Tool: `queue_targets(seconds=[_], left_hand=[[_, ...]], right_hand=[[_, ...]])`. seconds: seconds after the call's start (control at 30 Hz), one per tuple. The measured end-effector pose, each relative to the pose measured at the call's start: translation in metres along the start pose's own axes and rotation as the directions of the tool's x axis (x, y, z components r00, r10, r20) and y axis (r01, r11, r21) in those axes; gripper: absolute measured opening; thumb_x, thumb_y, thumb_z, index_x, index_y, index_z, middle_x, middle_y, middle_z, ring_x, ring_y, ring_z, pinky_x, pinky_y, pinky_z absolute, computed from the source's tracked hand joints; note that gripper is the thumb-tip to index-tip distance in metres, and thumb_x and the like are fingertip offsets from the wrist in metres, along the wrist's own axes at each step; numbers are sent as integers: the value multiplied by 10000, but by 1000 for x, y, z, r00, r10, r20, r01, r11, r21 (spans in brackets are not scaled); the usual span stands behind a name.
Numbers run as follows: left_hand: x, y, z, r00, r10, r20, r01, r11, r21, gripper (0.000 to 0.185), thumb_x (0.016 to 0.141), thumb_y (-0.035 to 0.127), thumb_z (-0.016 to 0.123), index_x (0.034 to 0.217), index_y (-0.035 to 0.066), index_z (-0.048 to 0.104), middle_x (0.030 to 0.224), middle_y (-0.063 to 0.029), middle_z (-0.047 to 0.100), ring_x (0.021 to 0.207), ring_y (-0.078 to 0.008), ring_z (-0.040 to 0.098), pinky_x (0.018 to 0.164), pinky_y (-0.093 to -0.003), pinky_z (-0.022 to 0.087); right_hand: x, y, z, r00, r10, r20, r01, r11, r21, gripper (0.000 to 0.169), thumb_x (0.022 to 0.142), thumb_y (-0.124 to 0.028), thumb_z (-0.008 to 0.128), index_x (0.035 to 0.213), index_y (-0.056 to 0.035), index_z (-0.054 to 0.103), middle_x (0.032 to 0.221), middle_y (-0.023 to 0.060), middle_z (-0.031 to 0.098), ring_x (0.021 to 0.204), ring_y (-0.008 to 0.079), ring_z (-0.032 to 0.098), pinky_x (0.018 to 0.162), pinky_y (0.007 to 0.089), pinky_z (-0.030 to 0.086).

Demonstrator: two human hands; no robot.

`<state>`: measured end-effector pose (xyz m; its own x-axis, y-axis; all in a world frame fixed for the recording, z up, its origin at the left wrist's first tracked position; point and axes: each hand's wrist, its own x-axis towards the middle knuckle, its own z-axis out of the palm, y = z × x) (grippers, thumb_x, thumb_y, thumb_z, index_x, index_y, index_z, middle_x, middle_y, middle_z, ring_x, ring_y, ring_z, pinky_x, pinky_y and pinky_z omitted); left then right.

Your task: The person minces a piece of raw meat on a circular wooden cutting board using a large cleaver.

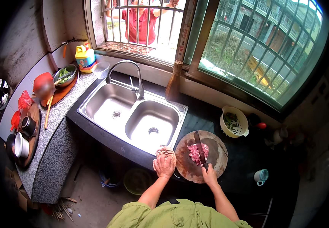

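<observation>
My right hand (209,173) grips the handle of a dark-bladed cleaver (200,146). Its blade lies across chopped raw meat (194,154) on a round wooden chopping board (218,162). Just left of the board, my left hand (165,165) rests over a pale, roundish item (171,151) at the sink's front corner. What this item is, and whether my fingers grip it, I cannot tell. The double-bowl steel sink (133,105) stands left of the board, and both bowls show bare drains.
A cream colander (247,131) with greens stands behind the board, a lidded cup (260,176) to its right. A whisk broom (173,82) leans behind the sink near the faucet (140,85). Bowls and a yellow jug (85,58) line the left counter. A person (138,24) stands outside the barred window.
</observation>
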<state>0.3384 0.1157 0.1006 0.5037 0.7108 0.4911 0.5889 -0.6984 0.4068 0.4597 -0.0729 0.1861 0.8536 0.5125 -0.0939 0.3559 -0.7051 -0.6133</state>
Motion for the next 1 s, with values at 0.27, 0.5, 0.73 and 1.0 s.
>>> queue_targets(seconds=[0.27,0.5,0.73,1.0], left_hand=[[0,1,-2,1000,2,-2,-3,1000,-14,187,840,317,544,992,221,595,1091,-52,503,1108,-264,446,927,-489,319],[-2,-1,3,1000,-1,5,1,1000,-3,187,824,303,554,991,233,599,1106,-53,507,1126,-259,442,938,-490,317],[-1,-1,2,1000,-3,0,3,1000,-12,190,826,299,553,999,233,594,1108,-56,508,1130,-260,440,932,-486,321],[1,0,-1,1000,7,8,-7,1000,0,191,825,294,560,1002,230,589,1105,-53,511,1118,-261,447,922,-479,326]], right_hand=[[-1,-5,-3,1000,4,7,-5,1000,10,344,873,-323,541,1034,-30,459,844,313,597,834,504,567,689,543,446],[-1,-4,-3,1000,13,22,-13,1000,10,351,880,-317,536,1052,-20,459,882,316,594,860,499,567,708,535,448],[-1,-1,-2,999,20,28,-20,1000,15,348,881,-310,536,1061,-22,461,892,315,595,870,497,565,715,530,451],[-2,-10,-7,997,51,56,-54,997,55,403,887,-350,525,1121,-29,455,933,311,595,904,487,566,750,514,451]])
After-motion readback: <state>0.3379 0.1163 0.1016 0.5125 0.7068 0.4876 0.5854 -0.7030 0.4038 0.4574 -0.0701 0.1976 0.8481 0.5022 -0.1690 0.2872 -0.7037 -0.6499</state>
